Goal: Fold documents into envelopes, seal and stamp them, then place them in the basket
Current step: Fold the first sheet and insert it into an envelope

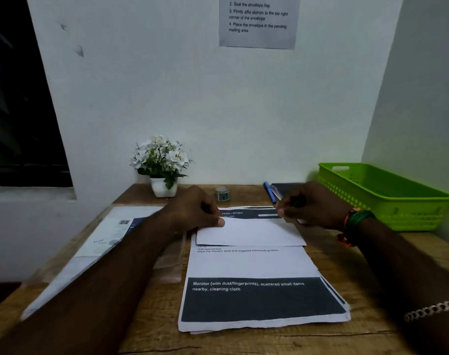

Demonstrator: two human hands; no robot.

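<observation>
A stack of printed documents [254, 298] lies in the middle of the wooden desk [154, 331]. On top of it lies a white folded sheet [251, 233], its far edge near the stack's top. My left hand [195, 210] pinches the sheet's far left corner with thumb and curled fingers. My right hand [313, 204] pinches its far right corner. A green plastic basket [387, 198] stands at the right against the wall. A small roll of stamps [222, 193] sits at the back of the desk.
A packet of white envelopes in plastic wrap [100, 247] lies at the left under my left forearm. A white pot of flowers [163, 165] stands at the back. A blue pen [269, 192] and a dark notebook [285, 189] lie behind my right hand. An instruction sheet [259, 21] hangs on the wall.
</observation>
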